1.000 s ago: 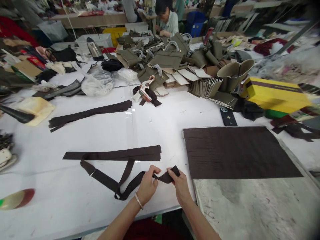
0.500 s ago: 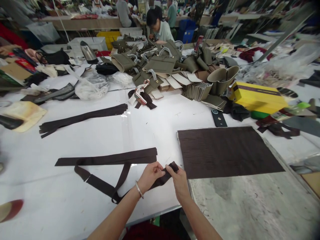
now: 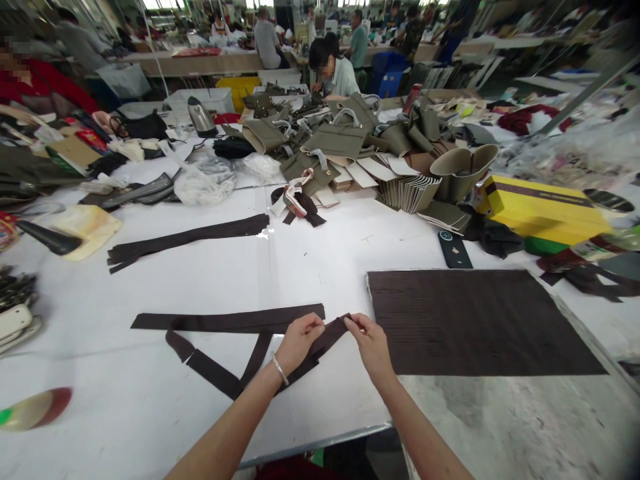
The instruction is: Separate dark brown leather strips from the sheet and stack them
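Note:
Between my hands is a dark brown fabric strip (image 3: pixel 327 337), slanting up to the right over the white table. My left hand (image 3: pixel 301 340), with a bangle at its wrist, pinches the strip's upper edge. At the strip's far right end, my right hand (image 3: pixel 369 337) grips it between thumb and fingertips. Its lower part runs under my left wrist toward a folded, angled length of strip (image 3: pixel 213 373). Just behind lies a straight dark strip (image 3: pixel 225 319). Farther back is a bundle of similar strips (image 3: pixel 187 240).
A dark sheet with slits (image 3: pixel 480 323) lies on a grey board (image 3: pixel 505 413) at right. Behind it are a phone (image 3: pixel 454 250) and a yellow box (image 3: pixel 545 207). Olive bag parts (image 3: pixel 335 137) are heaped at the back. A bottle (image 3: pixel 37 408) lies front left. A co-worker (image 3: pixel 343 73) bends behind the heap.
My right hand has moved to the right along the strip to its end, so the hands are farther apart and more of the strip shows between them. The camera view has shifted left and up.

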`<state>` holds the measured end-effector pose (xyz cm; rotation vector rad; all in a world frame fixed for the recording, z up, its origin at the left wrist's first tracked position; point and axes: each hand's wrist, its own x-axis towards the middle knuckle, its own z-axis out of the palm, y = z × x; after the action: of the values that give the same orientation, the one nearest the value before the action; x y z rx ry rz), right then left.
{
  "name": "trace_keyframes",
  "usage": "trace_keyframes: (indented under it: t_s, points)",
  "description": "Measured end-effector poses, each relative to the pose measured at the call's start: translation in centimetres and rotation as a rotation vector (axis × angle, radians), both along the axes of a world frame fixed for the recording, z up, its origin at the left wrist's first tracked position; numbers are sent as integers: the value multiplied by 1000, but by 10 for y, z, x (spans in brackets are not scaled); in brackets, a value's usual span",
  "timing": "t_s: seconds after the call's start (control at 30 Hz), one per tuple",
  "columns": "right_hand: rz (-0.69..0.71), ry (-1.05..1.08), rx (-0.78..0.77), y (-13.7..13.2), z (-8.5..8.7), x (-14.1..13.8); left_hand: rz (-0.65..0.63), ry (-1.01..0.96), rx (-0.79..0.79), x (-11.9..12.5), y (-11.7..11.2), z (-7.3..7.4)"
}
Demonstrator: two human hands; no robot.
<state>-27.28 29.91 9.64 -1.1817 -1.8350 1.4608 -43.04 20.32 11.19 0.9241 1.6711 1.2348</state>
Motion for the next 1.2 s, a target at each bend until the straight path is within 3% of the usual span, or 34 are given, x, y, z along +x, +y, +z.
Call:
trace_keyframes:
  t_s: [0.13, 0.23, 0.37, 0.47, 0.63, 0.77, 0.97, 1.07, 1.2]
  points:
    - [-21, -68, 244, 6, 12, -9, 82, 51, 65, -7, 5, 7]
    - [-28, -89, 256, 12, 24, -17, 65, -40, 51, -11, 12, 12]
    - [-49, -9, 202, 28, 43, -17, -84, -269, 10, -12, 18, 19]
    - [-111, 111, 139, 50, 53, 0, -230, -387, -47, -11, 12, 19]
    - [-329, 158, 59, 93, 57, 58, -386, -429, -178, -20, -5, 9]
    - [-480, 123, 58, 114, 60, 106, -460, -367, -280, -54, -14, 5]
    - [-705, 215, 26, 130, 66, 168, -416, -251, -365, -105, -18, 21]
    - [-804, 197, 13, 140, 57, 218, -403, -196, -342, -96, -14, 33]
    - [-858, 95, 15, 150, 38, 308, -418, -151, -347, -53, 3, 34]
